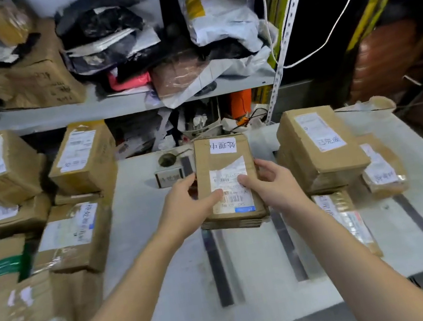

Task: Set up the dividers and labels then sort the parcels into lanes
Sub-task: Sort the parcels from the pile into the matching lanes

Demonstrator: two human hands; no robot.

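Observation:
A flat brown cardboard parcel (222, 155) with a handwritten white label and a barcode sticker lies on a low stack in the middle lane of the white table (171, 294). My left hand (187, 207) grips its left edge with the thumb on the barcode sticker. My right hand (271, 183) holds its right edge, thumb also on the sticker. Dark divider strips (218, 269) (289, 248) (416, 217) lie along the table. In the right lane sits a labelled box (318, 150) on top of flat parcels (348, 223).
Several taped boxes (76, 232) are piled to the left of the table. A small labelled box (169, 177) sits at the table's back, left of the held parcel. Another wrapped parcel (383, 169) lies at the far right. Shelves behind hold bags and cartons (109, 36).

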